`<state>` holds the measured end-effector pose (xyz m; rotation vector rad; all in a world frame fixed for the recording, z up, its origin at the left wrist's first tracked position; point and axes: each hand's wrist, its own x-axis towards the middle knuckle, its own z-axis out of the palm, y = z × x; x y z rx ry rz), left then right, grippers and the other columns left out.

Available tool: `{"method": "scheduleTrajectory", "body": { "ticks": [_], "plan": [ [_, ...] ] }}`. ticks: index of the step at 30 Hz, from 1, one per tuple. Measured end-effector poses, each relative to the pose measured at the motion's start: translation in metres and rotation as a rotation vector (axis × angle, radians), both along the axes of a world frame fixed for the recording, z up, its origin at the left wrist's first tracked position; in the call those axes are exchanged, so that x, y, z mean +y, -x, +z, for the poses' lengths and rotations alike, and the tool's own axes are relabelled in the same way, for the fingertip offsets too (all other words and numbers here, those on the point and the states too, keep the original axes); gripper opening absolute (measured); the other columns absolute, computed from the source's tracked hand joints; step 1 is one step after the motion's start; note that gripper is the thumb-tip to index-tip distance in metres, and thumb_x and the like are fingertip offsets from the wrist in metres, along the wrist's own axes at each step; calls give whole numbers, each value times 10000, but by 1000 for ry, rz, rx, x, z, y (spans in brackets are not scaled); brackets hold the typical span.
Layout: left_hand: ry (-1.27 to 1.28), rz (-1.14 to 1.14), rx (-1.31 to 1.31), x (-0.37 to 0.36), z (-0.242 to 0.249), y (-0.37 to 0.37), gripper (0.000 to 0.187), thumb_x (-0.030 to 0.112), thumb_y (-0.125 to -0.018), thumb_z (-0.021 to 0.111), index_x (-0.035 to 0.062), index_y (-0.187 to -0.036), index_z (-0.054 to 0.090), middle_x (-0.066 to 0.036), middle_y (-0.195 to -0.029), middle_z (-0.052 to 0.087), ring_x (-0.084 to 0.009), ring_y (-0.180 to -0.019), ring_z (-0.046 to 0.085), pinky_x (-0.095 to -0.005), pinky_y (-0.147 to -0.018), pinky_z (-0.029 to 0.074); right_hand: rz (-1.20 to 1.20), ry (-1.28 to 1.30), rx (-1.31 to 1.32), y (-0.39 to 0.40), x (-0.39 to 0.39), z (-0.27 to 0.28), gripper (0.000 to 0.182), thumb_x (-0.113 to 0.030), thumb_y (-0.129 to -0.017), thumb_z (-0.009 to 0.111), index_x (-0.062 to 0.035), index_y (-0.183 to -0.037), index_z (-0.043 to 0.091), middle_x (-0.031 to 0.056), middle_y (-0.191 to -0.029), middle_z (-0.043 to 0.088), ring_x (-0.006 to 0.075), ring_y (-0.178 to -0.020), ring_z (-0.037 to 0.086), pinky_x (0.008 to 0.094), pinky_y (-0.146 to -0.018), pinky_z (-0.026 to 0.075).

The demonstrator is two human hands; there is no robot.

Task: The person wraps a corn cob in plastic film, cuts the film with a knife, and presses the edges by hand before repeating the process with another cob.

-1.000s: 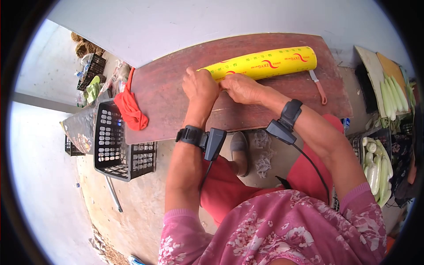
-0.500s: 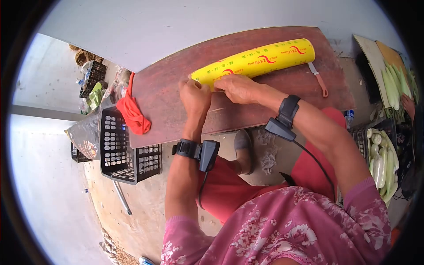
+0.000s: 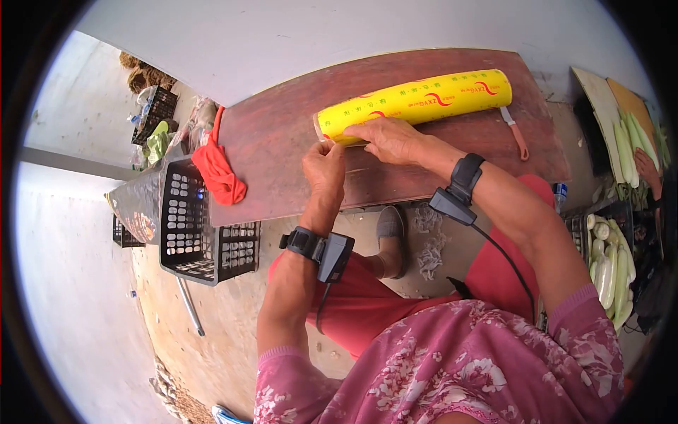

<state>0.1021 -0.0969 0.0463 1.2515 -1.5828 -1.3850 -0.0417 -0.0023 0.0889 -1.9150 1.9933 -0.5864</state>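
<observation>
A yellow plastic-wrap roll [image 3: 424, 99] with red and green print lies slantwise across the dark red tabletop [image 3: 275, 148]. At the roll's lower left end, my left hand [image 3: 325, 168] is closed in a pinch; whatever its fingertips hold is too small to make out. My right hand [image 3: 395, 141] lies against the front of the roll, fingers stretched along the yellow surface and thumb apart below. Under the roll's right end rests a knife [image 3: 515, 134] with a pinkish handle, its blade tip close to the roll.
A red cloth bag [image 3: 217, 173] hangs over the table's left edge beside a black crate [image 3: 187, 219]. Long green vegetables [image 3: 613, 272] fill a crate at right. Another person's hand [image 3: 646, 166] touches more vegetables by leaning boards. Shredded scraps [image 3: 429, 258] litter the floor.
My left hand has shifted down and right, slightly away from the roll's end. My right hand's fingers have straightened along the roll. The whole view has tilted a little.
</observation>
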Motion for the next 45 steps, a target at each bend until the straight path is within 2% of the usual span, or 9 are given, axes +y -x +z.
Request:
{"method": "scheduleTrajectory", "body": {
  "ticks": [5,11,14,23,27,33,36,41,45],
  "plan": [
    [-114,-25,91,9,15,-2,48,50,-784,621,5,-768,626,6,-684,569,-63,-614,479,-235,-546,408,53,3,79,-5,-7,-5,469,-25,-866,467,-245,-1268,564,129,-1029,665,345,-967,625,442,-800,498],
    [-308,-88,150,9,16,-9,51,79,-852,622,39,-880,609,-11,-785,595,-109,-668,569,-239,-573,465,107,102,101,-6,-11,-15,502,-14,-863,480,-266,-1291,552,132,-1034,662,347,-957,627,437,-790,496],
    [-438,-127,215,5,10,-12,65,70,-876,602,31,-928,597,-28,-832,609,-128,-709,593,-246,-609,479,142,22,69,-1,-12,-14,430,-54,-923,435,-272,-1270,566,112,-1135,635,355,-1010,587,421,-822,469],
    [-758,-141,437,-4,5,-19,204,78,-923,492,-61,-1073,489,-154,-983,606,-253,-870,632,-318,-746,538,117,-7,122,-5,-7,-4,538,14,-820,509,-254,-1283,561,172,-965,640,369,-832,607,445,-687,468],
    [-814,-141,520,-7,7,-18,231,166,-952,507,-45,-1043,491,-166,-980,601,-262,-850,633,-315,-714,544,97,-75,123,-8,-5,6,482,-40,-867,492,-280,-1279,566,154,-986,659,352,-904,633,446,-776,495],
    [-773,-161,485,-9,-1,-15,215,244,-970,544,30,-982,529,-87,-841,615,-188,-720,628,-269,-610,515,95,-114,123,-9,-3,12,469,-35,-863,482,-275,-1254,577,153,-980,660,354,-897,635,447,-765,496],
    [-696,-181,431,-8,-6,-15,147,203,-972,537,57,-959,541,-51,-791,614,-143,-685,614,-251,-577,483,124,-72,130,-7,-3,9,441,-34,-861,479,-243,-1236,581,157,-975,659,356,-893,635,452,-758,496],
    [-613,-227,149,-10,3,-23,128,195,-967,540,68,-950,546,-46,-808,628,-128,-649,606,-243,-562,467,101,123,89,0,-4,-14,333,-36,-842,531,-96,-1169,559,174,-962,622,384,-881,602,473,-737,479],
    [-478,-332,-118,-10,4,-31,153,218,-959,555,74,-908,561,-56,-811,647,-132,-627,613,-248,-537,466,79,16,125,4,0,-6,262,-34,-814,586,-52,-1073,549,172,-995,619,395,-926,594,487,-777,472]
  ]
}}
